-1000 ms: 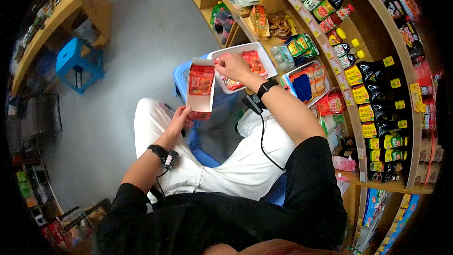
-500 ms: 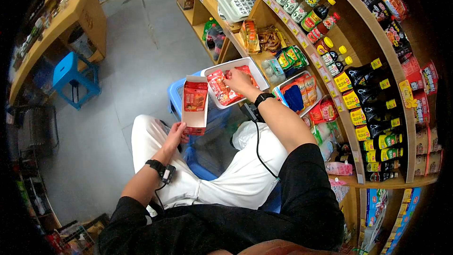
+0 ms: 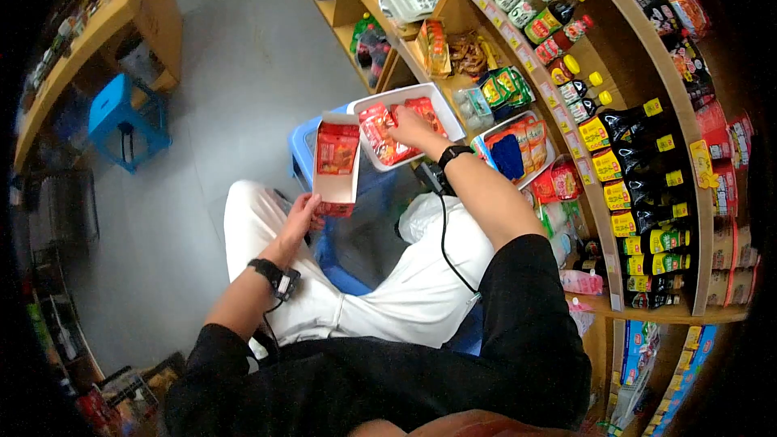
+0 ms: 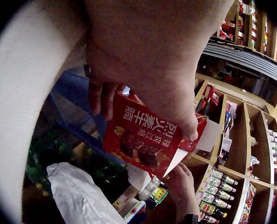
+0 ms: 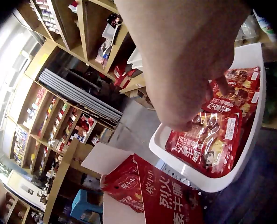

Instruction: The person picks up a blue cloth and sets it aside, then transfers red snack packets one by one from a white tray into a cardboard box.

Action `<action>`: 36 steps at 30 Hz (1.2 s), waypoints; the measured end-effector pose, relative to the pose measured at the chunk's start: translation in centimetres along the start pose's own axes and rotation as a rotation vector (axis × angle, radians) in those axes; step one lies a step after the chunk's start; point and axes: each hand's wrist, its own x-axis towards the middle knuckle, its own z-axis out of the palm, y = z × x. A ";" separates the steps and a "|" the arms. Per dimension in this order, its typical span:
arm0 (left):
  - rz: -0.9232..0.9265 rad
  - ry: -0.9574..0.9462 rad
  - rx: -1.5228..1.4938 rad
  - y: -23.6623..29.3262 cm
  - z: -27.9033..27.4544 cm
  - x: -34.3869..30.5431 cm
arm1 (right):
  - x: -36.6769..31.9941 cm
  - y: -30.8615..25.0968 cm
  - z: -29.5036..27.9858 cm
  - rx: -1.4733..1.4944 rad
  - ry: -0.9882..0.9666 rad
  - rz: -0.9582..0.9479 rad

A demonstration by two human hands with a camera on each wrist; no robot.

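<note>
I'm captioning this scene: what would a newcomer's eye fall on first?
Likely the red packets in the white tub, where the right hand dips in. Beside it, the left hand holds an open red box. Dark, yellow-labelled bottles line the shelf at the head view's right.

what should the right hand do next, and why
Probably pinch one red packet and lift it toward the red box: the right hand is at the packets in the white tray, and the left hand holds the open box nearby.

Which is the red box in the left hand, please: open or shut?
Open: the box has its white flap out, a red packet showing inside.
</note>
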 end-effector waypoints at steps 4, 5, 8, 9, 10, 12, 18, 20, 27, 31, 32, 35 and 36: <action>-0.022 0.020 0.012 -0.4 -0.2 0.2 | 0.2 0.2 0.3 0.027 -0.033 -0.008; -0.026 0.022 0.010 -0.5 -0.2 0.2 | 0.1 0.1 0.4 0.027 -0.039 -0.008; -0.008 0.013 -0.014 -0.3 -0.1 0.1 | 0.3 0.3 0.8 0.029 -0.052 -0.053; -0.011 0.024 -0.001 -0.1 -0.1 -0.1 | 0.8 0.8 1.6 0.022 -0.053 -0.051; -0.010 0.031 0.014 0.1 0.1 -0.1 | 1.2 1.1 1.9 0.014 -0.050 -0.047; -0.009 0.017 -0.006 -0.7 -0.3 0.6 | 1.1 1.4 2.0 0.037 -0.069 -0.040; 0.004 -0.012 -0.041 -2.1 -1.0 1.7 | 0.6 0.7 1.3 0.023 -0.081 0.001; 0.012 0.013 -0.011 -2.2 -1.1 1.7 | 0.9 1.0 1.7 0.016 -0.073 0.001; 0.016 0.014 -0.003 -0.6 -0.3 0.5 | 1.9 2.6 2.8 0.100 -0.053 -0.043; 0.006 0.022 0.003 -0.4 -0.1 0.3 | 0.7 1.4 1.5 0.086 0.004 -0.017; 0.008 0.019 0.005 -0.6 -0.2 0.5 | 0.4 1.0 1.1 0.071 -0.022 -0.002; 0.009 0.016 0.006 -0.7 -0.2 0.5 | 0.7 1.4 1.7 -0.014 -0.015 -0.078; 0.009 0.015 0.005 -0.6 -0.2 0.4 | 0.6 1.3 1.6 -0.013 -0.015 -0.078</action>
